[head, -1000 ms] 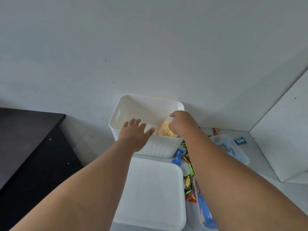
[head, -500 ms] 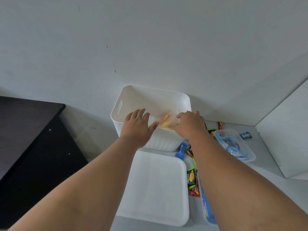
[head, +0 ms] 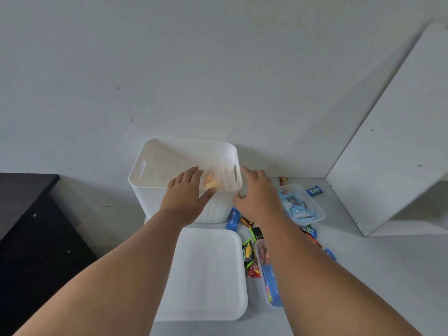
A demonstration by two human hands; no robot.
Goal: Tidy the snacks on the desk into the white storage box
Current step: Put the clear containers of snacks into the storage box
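Lying loose on the surface [head: 363, 263] right of centre, the wrapped snacks [head: 247, 253] look light, crinkly and slippery: pinch a sealed edge. Above them, the white storage box [head: 155, 202] holds one orange packet [head: 210, 182]. The left hand [head: 186, 192] rests spread on its rim; the right hand [head: 258, 194] is beside it, fingers apart, empty.

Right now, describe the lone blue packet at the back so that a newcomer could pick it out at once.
Find the white box; right of it sits a clear tub with pale blue contents. Just past the tub's far right corner lies the blue packet. It lies alone, pale lettering up, apart from the wrappers scattered in front of the box.
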